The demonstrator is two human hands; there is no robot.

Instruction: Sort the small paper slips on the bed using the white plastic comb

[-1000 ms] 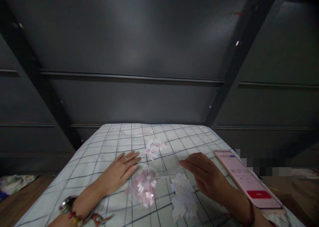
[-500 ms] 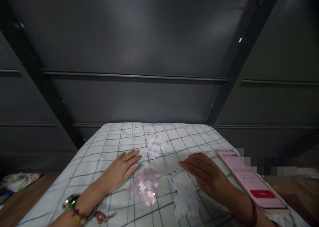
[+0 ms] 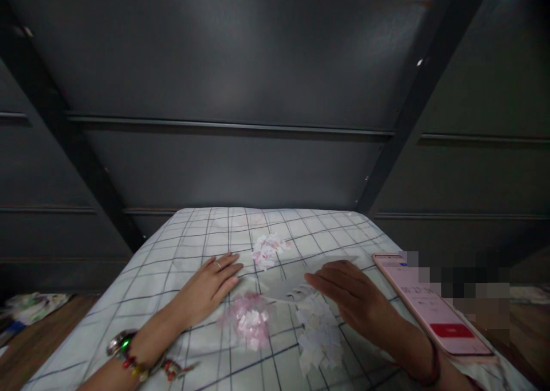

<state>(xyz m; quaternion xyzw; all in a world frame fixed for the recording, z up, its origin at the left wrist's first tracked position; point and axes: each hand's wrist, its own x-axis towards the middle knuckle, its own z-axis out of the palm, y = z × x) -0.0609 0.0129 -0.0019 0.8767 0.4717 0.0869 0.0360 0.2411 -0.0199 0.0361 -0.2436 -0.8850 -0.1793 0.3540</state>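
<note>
My left hand (image 3: 215,288) lies flat on the checked cloth (image 3: 206,230), fingers stretched out, a ring on one of them. It holds nothing. My right hand (image 3: 344,291) has its fingers together and bent around a translucent plastic strip (image 3: 277,288) with curved marks along its near edge. Its thumb is hardly visible. Near my left fingertips sits a heap of pink, shiny scraps (image 3: 251,322). White paper scraps (image 3: 318,336) are heaped just below the strip and my right hand. Farther off is a smaller pile of white and pink scraps (image 3: 268,250).
A phone (image 3: 433,305) in a pink case lies at the right edge, its screen lit. Dark grey panels (image 3: 240,168) stand behind the cloth-covered surface. At the lower left, some packages (image 3: 36,308) rest on a wooden floor (image 3: 55,334).
The plastic strip is tilted differently and more of its face shows. My right hand has shifted very slightly left. My left hand stays flat, and the view has moved a little.
</note>
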